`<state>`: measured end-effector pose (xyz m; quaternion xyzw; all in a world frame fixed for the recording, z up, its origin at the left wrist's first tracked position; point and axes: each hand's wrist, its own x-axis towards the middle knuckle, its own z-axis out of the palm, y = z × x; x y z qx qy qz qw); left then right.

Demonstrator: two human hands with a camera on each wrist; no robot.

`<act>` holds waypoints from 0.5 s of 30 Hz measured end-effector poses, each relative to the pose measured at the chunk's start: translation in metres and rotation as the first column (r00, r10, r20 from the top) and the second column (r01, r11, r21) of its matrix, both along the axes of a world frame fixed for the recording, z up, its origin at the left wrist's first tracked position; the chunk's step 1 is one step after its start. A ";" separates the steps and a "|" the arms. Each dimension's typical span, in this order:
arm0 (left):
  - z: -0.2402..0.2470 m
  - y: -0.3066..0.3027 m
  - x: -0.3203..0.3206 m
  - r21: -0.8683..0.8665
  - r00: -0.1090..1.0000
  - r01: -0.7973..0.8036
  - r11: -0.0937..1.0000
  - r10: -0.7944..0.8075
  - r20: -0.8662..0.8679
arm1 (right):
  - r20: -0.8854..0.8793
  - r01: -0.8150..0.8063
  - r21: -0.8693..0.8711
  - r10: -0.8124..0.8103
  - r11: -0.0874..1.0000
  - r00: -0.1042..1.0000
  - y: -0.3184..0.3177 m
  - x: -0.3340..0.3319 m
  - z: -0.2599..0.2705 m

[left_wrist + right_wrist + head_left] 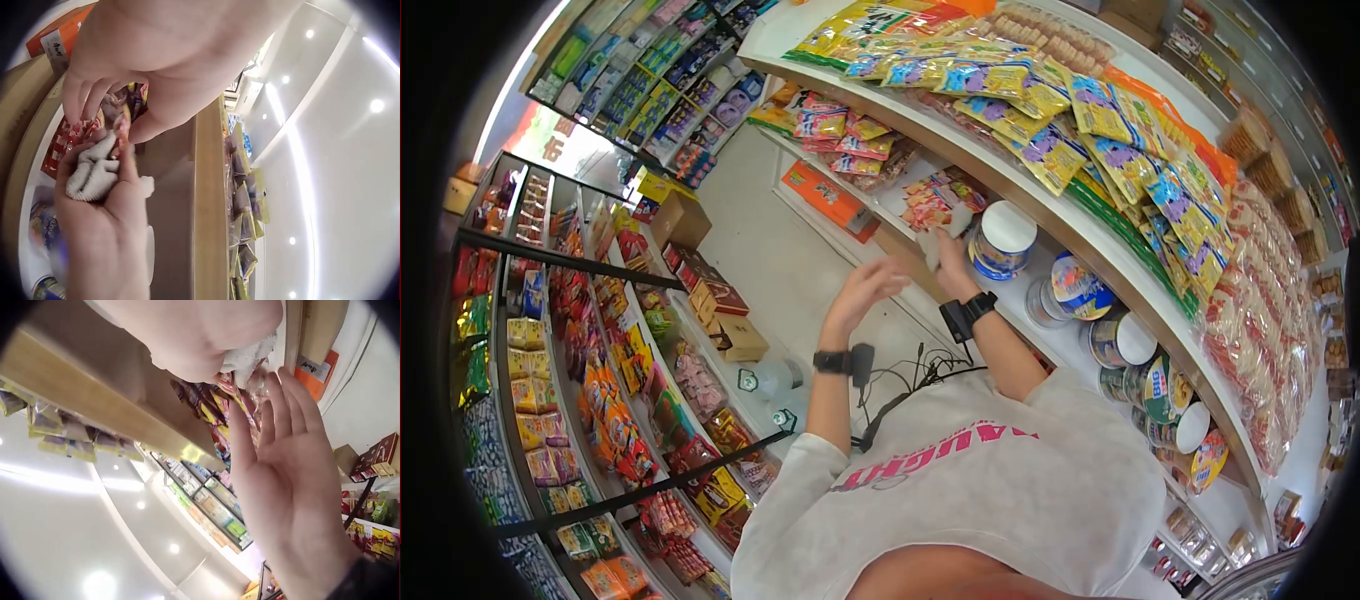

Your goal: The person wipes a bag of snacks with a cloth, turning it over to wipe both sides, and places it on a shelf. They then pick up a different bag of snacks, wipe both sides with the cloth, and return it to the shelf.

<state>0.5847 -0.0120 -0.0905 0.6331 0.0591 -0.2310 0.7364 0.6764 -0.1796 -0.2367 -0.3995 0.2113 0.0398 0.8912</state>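
The right hand (953, 270) is located at the front edge of the lower shelf (1065, 348). Its fingers are clamped on a grey-white cloth (94, 172). A red wrapper edge shows beside these fingers; whether they also grip it cannot be told.

The left hand (868, 293) is positioned opposite, near the right hand and outside the shelf's front edge. Its fingers are extended and slightly apart, without a grip. Contact between its fingertips and the wrappers cannot be confirmed. Each wrist carries a black band (833, 362).

Red packs (940, 197) lie on the lower shelf, just beyond the right hand. A white-lidded tub (1003, 240) stands beside them; further tubs continue along the same shelf. Pink packs (845, 135) are stacked toward its far end. An orange box (830, 200) is located along the front edge, near the pink packs.

The upper shelf (880, 103) carries overlapping yellow packs (1090, 150) along its front edge. Across the floor (750, 240), cartons (680, 220) and clear bottles (775, 378) stand beside a snack rack (610, 350).
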 end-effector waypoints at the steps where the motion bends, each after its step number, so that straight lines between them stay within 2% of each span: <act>1: 0.015 0.008 -0.017 -0.016 0.999 0.040 0.999 -0.040 -0.004 | 0.003 0.021 -0.004 -0.021 1.000 1.000 -0.001 -0.003 0.008; 3: 0.029 0.032 -0.048 0.010 0.998 -0.063 0.998 0.062 0.015 | 0.033 0.087 0.042 -0.089 0.995 0.996 0.001 -0.003 0.025; 4: 0.034 0.046 -0.065 0.022 0.993 -0.116 0.993 0.115 0.021 | -0.014 0.079 0.008 -0.079 0.997 0.997 0.004 0.004 0.013; 5: 0.040 0.060 -0.083 0.028 0.968 -0.247 0.969 0.245 0.048 | -0.062 0.070 -0.025 -0.072 0.997 0.995 0.005 0.012 0.002; 6: 0.045 0.075 -0.101 0.032 0.926 -0.372 0.928 0.369 0.076 | -0.109 0.060 -0.060 -0.066 0.996 0.992 0.005 0.016 -0.009; 7: 0.047 0.091 -0.119 0.032 0.868 -0.490 0.871 0.485 0.105 | -0.072 -0.020 -0.012 0.019 1.000 0.997 0.006 0.016 -0.013; 10: 0.045 0.140 -0.182 -0.040 0.640 -0.757 0.653 0.752 0.156 | -0.020 -0.074 -0.097 0.072 0.993 0.997 0.011 0.002 -0.038; 11: 0.045 0.154 -0.203 -0.045 0.604 -0.786 0.616 0.782 0.155 | 0.027 -0.095 -0.133 0.099 0.986 0.995 0.013 -0.006 -0.047; 14: 0.045 0.182 -0.269 -0.068 0.487 -0.865 0.498 0.864 0.131 | -0.005 -0.175 -0.172 0.177 0.969 0.984 0.031 -0.061 -0.018; 15: 0.042 0.191 -0.291 -0.080 0.452 -0.884 0.461 0.885 0.112 | -0.002 -0.251 -0.210 0.256 0.945 0.967 0.039 -0.075 -0.024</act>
